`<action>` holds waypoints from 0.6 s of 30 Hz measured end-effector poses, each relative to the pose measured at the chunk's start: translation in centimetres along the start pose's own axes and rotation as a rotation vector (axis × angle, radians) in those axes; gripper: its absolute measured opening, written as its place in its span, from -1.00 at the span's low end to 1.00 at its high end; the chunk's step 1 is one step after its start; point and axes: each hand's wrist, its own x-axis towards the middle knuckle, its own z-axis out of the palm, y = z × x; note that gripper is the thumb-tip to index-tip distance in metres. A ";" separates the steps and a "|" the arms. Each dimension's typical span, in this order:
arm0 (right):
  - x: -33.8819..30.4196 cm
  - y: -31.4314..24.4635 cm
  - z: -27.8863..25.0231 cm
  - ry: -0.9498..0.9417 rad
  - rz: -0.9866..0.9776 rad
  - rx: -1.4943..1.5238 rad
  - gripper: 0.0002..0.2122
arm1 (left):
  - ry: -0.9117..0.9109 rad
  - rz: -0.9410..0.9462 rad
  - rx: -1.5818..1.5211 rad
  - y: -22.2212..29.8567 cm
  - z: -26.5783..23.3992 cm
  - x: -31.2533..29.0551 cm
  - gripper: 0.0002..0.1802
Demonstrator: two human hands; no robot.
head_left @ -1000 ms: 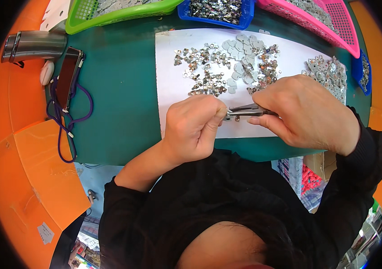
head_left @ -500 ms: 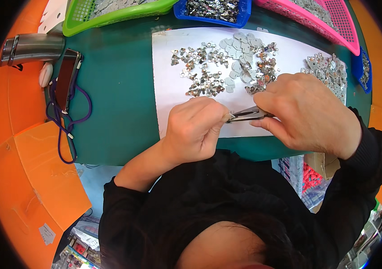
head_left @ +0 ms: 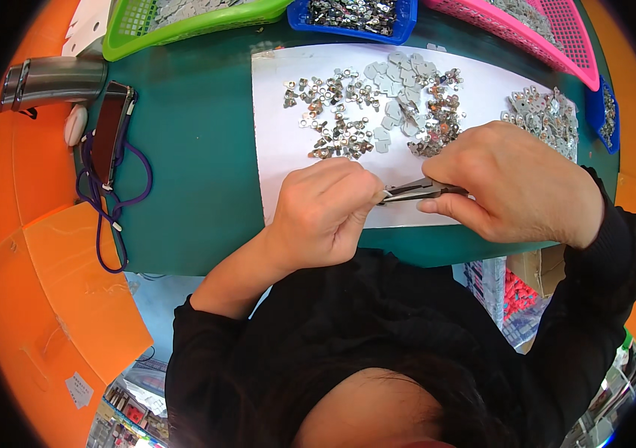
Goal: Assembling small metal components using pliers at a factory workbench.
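Fingers of our left hand (head_left: 321, 213) pinch tight a small piece (head_left: 386, 195) at the tips of pliers (head_left: 445, 190) our right hand (head_left: 519, 183) grips. We hold both over the white sheet (head_left: 277, 160), near side.

Small-parts workshop; green worktable (head_left: 191, 194), pliers (head_left: 412, 193), heaps of little metal pieces (head_left: 340, 139), plastic baskets (head_left: 516, 43) of parts

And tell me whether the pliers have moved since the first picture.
Yes, slightly: the pliers have shifted toward the near edge of the white sheet, away from the grey plates.
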 end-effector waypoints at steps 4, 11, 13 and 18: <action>0.1 -0.1 0.0 0.003 0.002 -0.040 -0.74 | 0.009 -0.021 0.001 0.1 0.1 -0.1 -0.86; 0.0 0.1 0.6 0.044 -0.007 -0.037 -0.75 | -0.009 -0.156 -0.115 0.2 0.1 -0.4 -0.89; 0.0 0.3 0.4 0.020 -0.013 -0.044 -0.75 | -0.040 -0.210 -0.176 0.4 0.0 -0.4 -0.88; 0.2 0.0 0.1 0.008 0.026 0.020 -0.74 | -0.064 -0.415 -0.329 1.1 -0.3 -0.3 -0.71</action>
